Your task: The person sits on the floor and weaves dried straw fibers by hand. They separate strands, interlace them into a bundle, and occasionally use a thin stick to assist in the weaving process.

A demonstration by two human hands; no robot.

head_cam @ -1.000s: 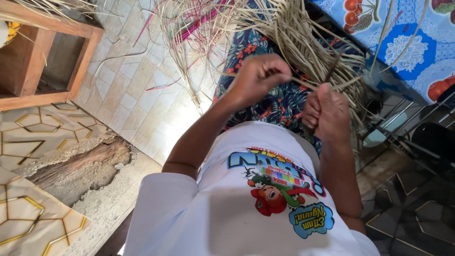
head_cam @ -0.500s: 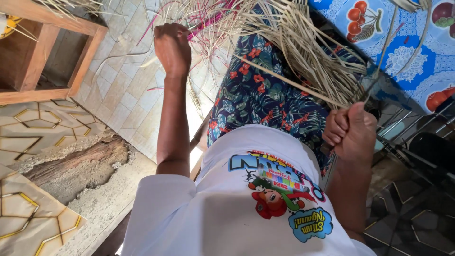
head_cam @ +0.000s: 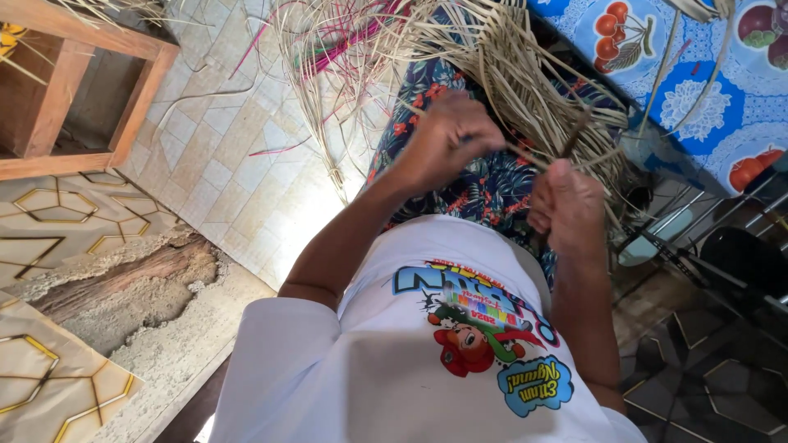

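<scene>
Head view, looking down over a white printed shirt [head_cam: 427, 361] and a floral-patterned lap [head_cam: 484, 184].

Left hand [head_cam: 447, 135]: fingers curled together, pinched on a thin pale straw strand [head_cam: 525, 156] that runs from this hand across to the right hand. The hand is held over the lap, just below the main mass of woven straw [head_cam: 525, 74].

Right hand [head_cam: 566, 205]: closed in a fist, thumb uppermost, clamped on the near end of a darker strand [head_cam: 574, 135] that rises from the fist into the straw mass. What else is enclosed in the fist cannot be told. The two hands are near each other but not touching (a narrow gap, bridged by the pale strand).

The woven straw is seen lying across the lap beyond both hands, loose ends fanning outward; some pink strands [head_cam: 353, 41] are mixed in beyond the left hand.

Surroundings: a tiled floor [head_cam: 222, 156] is noted to the left of the left hand, with a wooden frame [head_cam: 135, 107] further left. A blue cloth with fruit print [head_cam: 706, 98] is seen beyond and to the right of the right hand, with metal chair legs [head_cam: 698, 213] just to its right.
</scene>
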